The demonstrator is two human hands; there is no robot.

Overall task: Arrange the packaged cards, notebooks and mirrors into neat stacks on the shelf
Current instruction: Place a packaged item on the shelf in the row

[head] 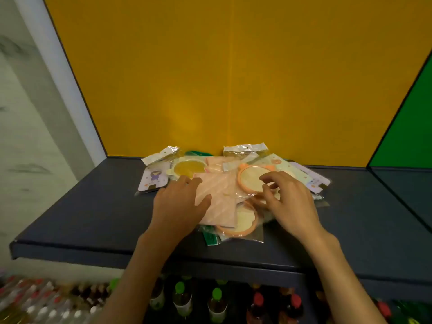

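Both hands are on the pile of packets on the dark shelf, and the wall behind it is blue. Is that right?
Not quite. The head view shows the wall behind the pile is yellow, not blue. The rest holds: the left hand and the right hand are on the pile on the dark shelf.

A dark grey shelf point(93, 206) carries 1 loose heap of plastic-wrapped cards, notebooks and mirrors point(233, 190), lying toward 12 o'clock against its back edge.
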